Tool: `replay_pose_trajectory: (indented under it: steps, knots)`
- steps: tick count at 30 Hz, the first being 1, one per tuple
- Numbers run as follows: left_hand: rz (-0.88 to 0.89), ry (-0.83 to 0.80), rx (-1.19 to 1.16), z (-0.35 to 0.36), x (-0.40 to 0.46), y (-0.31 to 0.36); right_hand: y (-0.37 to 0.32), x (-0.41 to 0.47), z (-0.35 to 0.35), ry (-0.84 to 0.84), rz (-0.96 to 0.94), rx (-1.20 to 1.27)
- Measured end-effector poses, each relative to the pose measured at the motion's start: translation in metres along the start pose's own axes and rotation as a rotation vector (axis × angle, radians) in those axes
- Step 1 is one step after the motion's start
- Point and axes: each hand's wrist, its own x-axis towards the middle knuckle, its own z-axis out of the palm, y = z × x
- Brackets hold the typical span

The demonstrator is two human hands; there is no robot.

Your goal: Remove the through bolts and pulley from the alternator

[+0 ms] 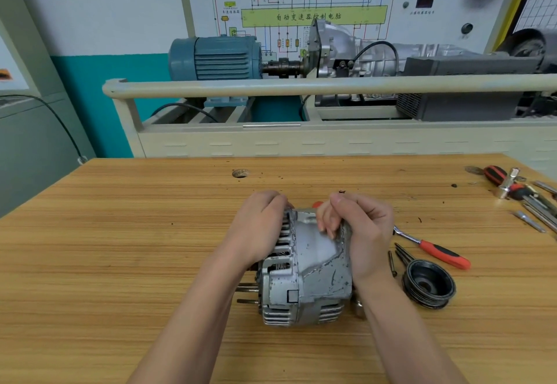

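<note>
I am looking down at the alternator [304, 266], which is lying on its side at the middle of the wooden bench [120, 233], with a few studs sticking out of its left end. My left hand [259, 226] is lying over the far left part of the housing, its fingers curled down around the finned end, gripping it. My right hand [361, 233] is holding the right end of the housing, with its fingers [327, 223] curled onto the top edge there and the palm pressing against the right face. The black pulley [429, 285] is already sitting off the alternator, resting on the bench just to the right of my right wrist. A few dark through bolts [402, 255] are lying loose just beyond the pulley, close together. A ratchet with a red handle [434, 249] is lying to the right of them, its head pointing toward my right hand. Farther right, near the bench's far corner, a cluster of tools [518, 190] with red and black handles is lying.
</note>
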Motion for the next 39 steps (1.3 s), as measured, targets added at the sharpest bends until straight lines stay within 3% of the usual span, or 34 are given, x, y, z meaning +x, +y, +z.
replay_pose_trajectory:
  steps: [14,25,31,39]
  knots:
    - [-0.008,0.028,-0.017,-0.001,-0.001,0.002,-0.001,-0.003,-0.001,0.036,-0.012,0.027]
    - [-0.077,-0.007,-0.057,-0.004,-0.004,0.006,-0.005,0.002,0.000,-0.063,0.106,-0.013]
    - [0.026,0.073,-0.006,-0.008,-0.012,0.017,-0.015,-0.005,-0.001,-0.086,0.187,-0.121]
    - [0.079,-0.025,0.075,-0.018,-0.045,0.023,-0.048,-0.021,0.002,-0.132,0.239,-0.293]
